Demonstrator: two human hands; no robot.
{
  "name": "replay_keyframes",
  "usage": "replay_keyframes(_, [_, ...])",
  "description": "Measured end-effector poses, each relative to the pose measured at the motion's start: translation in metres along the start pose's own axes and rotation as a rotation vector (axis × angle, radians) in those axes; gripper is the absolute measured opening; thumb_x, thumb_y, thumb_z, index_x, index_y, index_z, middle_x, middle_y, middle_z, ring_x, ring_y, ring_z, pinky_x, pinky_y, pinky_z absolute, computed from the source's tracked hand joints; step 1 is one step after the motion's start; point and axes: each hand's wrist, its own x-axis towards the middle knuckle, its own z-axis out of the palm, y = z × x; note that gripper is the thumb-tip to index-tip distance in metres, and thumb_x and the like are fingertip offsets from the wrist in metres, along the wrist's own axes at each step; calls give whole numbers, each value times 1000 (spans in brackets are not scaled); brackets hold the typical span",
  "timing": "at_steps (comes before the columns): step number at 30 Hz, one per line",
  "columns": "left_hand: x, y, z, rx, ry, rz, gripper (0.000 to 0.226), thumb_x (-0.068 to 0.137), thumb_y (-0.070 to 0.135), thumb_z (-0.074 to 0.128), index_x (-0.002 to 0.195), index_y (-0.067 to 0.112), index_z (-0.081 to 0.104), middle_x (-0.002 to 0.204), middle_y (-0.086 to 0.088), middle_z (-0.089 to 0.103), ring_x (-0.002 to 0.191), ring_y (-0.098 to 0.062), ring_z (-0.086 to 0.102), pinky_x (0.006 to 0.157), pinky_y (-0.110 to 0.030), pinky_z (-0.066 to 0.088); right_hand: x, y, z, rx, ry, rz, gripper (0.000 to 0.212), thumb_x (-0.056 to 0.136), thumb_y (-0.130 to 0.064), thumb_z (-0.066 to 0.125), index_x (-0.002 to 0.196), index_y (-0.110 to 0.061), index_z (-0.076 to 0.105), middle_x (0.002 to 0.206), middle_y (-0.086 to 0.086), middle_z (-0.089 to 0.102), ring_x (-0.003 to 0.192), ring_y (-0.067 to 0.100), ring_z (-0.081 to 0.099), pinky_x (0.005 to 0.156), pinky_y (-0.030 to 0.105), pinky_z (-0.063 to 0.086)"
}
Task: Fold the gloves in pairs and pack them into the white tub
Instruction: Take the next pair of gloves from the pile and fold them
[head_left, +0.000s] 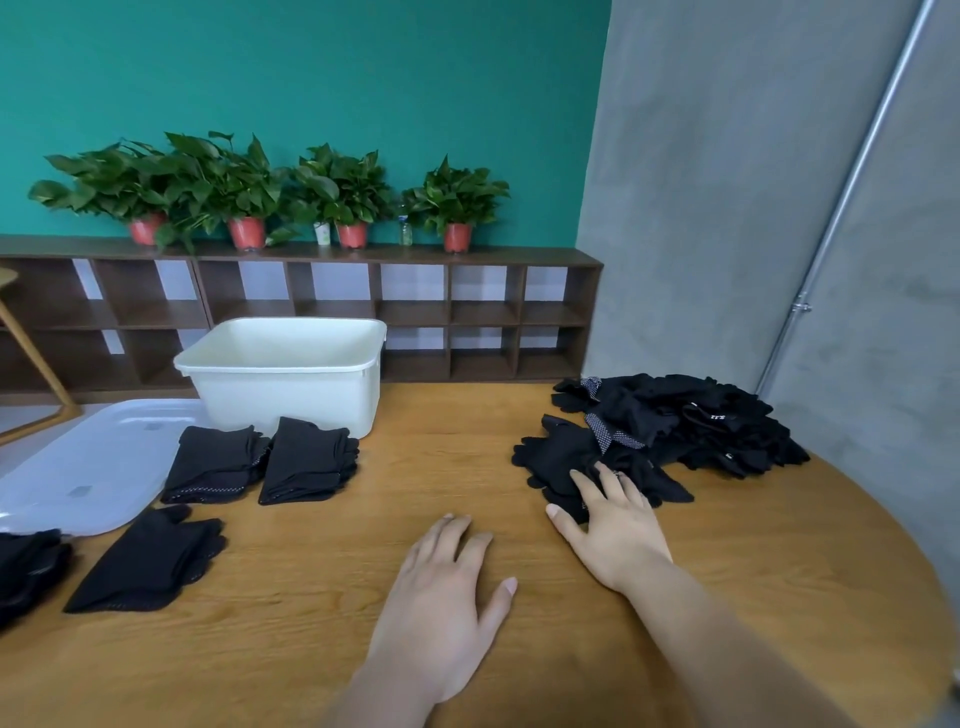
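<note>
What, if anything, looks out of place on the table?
Nothing spilled or damaged. Folded glove pairs lie on the wooden table in front of the white tub, none visibly inside it; loose gloves sit heaped at right.

teal wall (311, 78) | grey wall (727, 182) | brown cubby shelf (415, 312) | potted plants (337, 192)
</note>
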Motion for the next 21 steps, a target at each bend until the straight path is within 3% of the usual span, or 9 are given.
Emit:
replay_keyframes(8, [1, 1, 0, 4, -7, 17, 72, 103, 75, 18, 164, 37, 23, 173, 13, 10, 161, -10, -2, 132, -36, 6, -18, -2, 0, 108, -17, -200, 73, 97, -81, 26, 162, -50, 17, 174, -14, 7, 160, 15, 3, 131, 40, 12])
replay_keyframes(14, [2, 2, -1, 41, -2, 50, 68, 104, 72, 17, 163, 38, 22, 173, 10, 8, 161, -14, 1, 132, -37, 6, -23, -3, -1, -19, 350, -147, 56, 105, -66, 27, 156, -45, 40, 164, -2, 32, 148, 24, 29, 121, 45, 32])
replay_keyframes(17, [5, 2, -3, 70, -15, 69, 68, 105, 71, 18, 165, 39, 16, 174, 8, 4, 161, -17, 0, 132, -38, 4, -21, -1, -1, 2, 384, -125, 57, 106, -64, 32, 159, -41, 36, 168, 1, 24, 152, 28, 25, 123, 47, 31])
replay_keyframes(21, [21, 3, -9, 102, -27, 113, 68, 106, 70, 16, 166, 38, 9, 175, 5, -2, 162, -18, -4, 132, -40, 2, 1, 3, -14, 61, 276, -95, 63, 104, -71, 24, 162, -44, 26, 174, -4, 6, 159, 24, 7, 128, 47, 22])
